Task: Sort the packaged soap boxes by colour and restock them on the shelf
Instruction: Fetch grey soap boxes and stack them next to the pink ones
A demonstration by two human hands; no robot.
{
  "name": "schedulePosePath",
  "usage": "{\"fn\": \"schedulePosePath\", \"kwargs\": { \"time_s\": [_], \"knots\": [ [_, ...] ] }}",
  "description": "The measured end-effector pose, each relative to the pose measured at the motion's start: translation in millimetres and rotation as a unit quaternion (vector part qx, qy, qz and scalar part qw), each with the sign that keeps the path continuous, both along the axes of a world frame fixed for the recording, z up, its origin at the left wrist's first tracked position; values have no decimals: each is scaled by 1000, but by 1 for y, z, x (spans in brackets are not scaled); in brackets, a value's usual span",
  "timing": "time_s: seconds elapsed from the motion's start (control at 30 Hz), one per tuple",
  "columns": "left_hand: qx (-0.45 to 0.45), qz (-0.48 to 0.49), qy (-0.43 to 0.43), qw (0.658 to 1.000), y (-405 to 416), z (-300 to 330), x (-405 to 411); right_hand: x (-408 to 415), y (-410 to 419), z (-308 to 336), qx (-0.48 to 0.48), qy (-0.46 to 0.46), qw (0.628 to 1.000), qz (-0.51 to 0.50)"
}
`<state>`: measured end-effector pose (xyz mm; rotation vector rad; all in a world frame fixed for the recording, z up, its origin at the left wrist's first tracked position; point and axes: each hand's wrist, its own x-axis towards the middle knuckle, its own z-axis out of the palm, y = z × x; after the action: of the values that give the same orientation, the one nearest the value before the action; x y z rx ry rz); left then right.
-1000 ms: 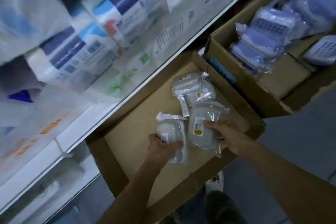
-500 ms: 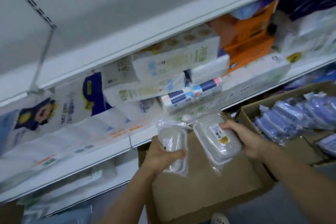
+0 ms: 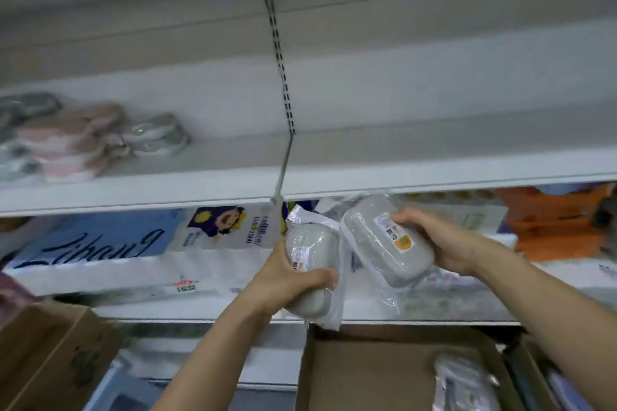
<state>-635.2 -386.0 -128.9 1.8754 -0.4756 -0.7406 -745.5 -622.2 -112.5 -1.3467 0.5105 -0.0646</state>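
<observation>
Cardboard box (image 3: pixel 367 374) sits at lower centre, one wrapped pack left inside. Above it, the left hand (image 3: pixel 283 280) clasps a grey soap box (image 3: pixel 309 264) upright, and the right hand (image 3: pixel 447 243) grips a second grey soap box (image 3: pixel 387 243) tilted, label up, probably to check colour. Beyond, on the upper shelf (image 3: pixel 400 177), grey and pink stock (image 3: pixel 93 137) waits at left, likely the destination.
</observation>
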Motion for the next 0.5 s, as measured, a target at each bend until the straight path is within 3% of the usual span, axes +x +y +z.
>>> {"fn": "schedulePosePath", "kwargs": {
  "time_s": [0.17,0.3,0.5],
  "knots": [
    [-81,48,8,996,47,37,33,60,35,47,-55,-68,994,63],
    [-138,133,33,981,84,48,67,117,80,64,-67,-72,990,103],
    [-160,282,75,943,149,52,141,232,157,74,-107,-48,991,64]
  ]
}}
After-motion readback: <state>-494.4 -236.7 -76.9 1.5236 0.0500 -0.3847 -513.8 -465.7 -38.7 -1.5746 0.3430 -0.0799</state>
